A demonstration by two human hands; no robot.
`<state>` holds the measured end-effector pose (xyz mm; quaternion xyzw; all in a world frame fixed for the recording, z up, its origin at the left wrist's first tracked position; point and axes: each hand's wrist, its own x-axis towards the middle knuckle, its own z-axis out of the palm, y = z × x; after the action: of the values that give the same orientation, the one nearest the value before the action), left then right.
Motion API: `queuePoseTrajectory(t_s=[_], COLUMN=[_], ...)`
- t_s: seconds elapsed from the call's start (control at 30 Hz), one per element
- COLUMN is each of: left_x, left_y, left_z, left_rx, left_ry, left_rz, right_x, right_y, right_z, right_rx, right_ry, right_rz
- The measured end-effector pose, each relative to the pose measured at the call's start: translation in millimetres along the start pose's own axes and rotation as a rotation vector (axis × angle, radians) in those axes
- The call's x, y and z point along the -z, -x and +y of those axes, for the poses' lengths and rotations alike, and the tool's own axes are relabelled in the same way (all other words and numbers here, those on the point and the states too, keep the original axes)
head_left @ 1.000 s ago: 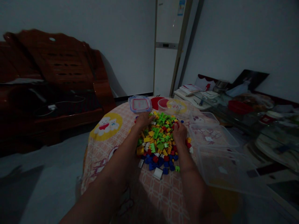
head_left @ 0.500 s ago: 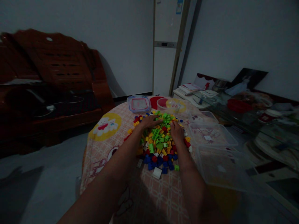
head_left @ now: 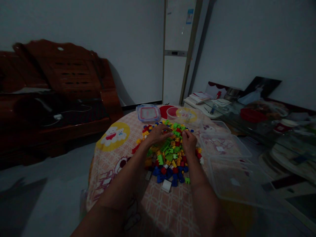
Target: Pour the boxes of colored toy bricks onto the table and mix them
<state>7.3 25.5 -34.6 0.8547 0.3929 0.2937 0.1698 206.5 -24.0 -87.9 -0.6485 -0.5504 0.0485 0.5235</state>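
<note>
A heap of small toy bricks (head_left: 170, 158) in green, yellow, red, blue and white lies on a round table with a patterned cloth (head_left: 111, 164). My left hand (head_left: 158, 134) rests on the far left of the heap, its fingers stretched flat over the bricks. At the far right of the heap my right hand (head_left: 189, 141) has its fingers curled into the bricks; what they hold is too small to make out. A single white brick (head_left: 166, 186) lies apart at the near edge of the heap.
Clear plastic boxes (head_left: 223, 144) (head_left: 237, 179) stand to the right of the heap, a lidded box (head_left: 148, 113) and a round clear tub (head_left: 184, 115) behind it. A wooden sofa (head_left: 61, 89) is at left, a cluttered glass table (head_left: 259, 115) at right.
My left hand has slid rightward over the far side of the heap. Both hands have drawn closer together, and more bricks now lie spread at the heap's far left.
</note>
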Motion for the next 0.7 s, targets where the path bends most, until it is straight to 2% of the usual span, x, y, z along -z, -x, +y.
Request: queuePoseTrajectory(t_s=[0.07, 0.17, 0.23, 0.3, 0.37, 0.47, 0.57, 0.7], left_x=[7, 16, 20, 21, 18, 10, 0, -6], left_y=[-4, -9, -10, -9, -9, -12, -19, -26], left_z=[-16, -45, -63, -76, -84, -87, -82, -67], left_rx=[0.111, 0.447, 0.68, 0.802, 0.782, 0.602, 0.452, 0.352], left_ry=[-0.063, -0.234, -0.308, -0.319, -0.277, -0.145, -0.029, 0.019], left_rz=[0.119, 0.221, 0.157, 0.058, -0.007, -0.044, -0.016, -0.028], right_x=[2, 7, 10, 12, 13, 13, 11, 5], right_y=[0, 1, 2, 2, 1, -1, -1, -1], right_z=[-1, -2, -3, -3, -2, -1, 0, 2], right_rx=[-0.017, -0.089, -0.156, -0.223, -0.276, -0.288, -0.247, -0.199], right_ry=[0.082, 0.234, 0.317, 0.365, 0.378, 0.359, 0.312, 0.172], right_rz=[0.061, 0.08, 0.033, -0.035, -0.106, -0.177, -0.207, -0.222])
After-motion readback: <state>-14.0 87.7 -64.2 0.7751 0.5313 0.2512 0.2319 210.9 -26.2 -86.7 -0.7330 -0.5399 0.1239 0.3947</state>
